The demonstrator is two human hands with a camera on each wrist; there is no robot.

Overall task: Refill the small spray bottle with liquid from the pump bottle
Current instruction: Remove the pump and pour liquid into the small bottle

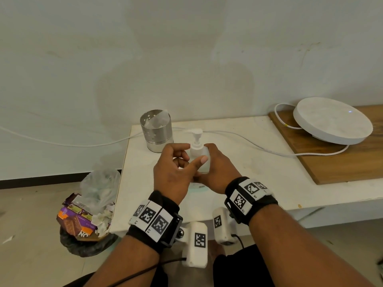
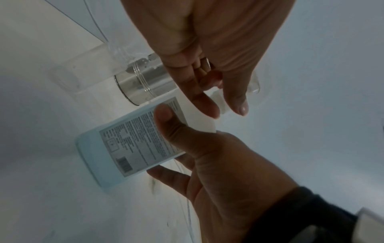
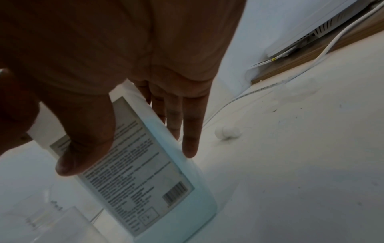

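The pump bottle (image 1: 196, 150) stands upright on the white table (image 1: 269, 183), its white pump head (image 1: 196, 134) on top and pale blue liquid low in the body (image 2: 116, 148). My right hand (image 1: 213, 162) grips the body from the right, thumb on the back label (image 3: 145, 189) and fingers behind. My left hand (image 1: 192, 157) is at the bottle's upper part, thumb and forefinger on it just below the pump collar, the other fingers curled in. A small white cap (image 3: 227, 131) lies on the table to the right. No view clearly shows the small spray bottle.
A perforated steel holder (image 1: 156, 131) stands just behind and left of the bottle. A white cable (image 1: 248, 141) runs behind it to a round white device (image 1: 333, 121) on a wooden board (image 1: 342, 162). A bin of wrappers (image 1: 87, 214) sits on the floor by the table's left edge.
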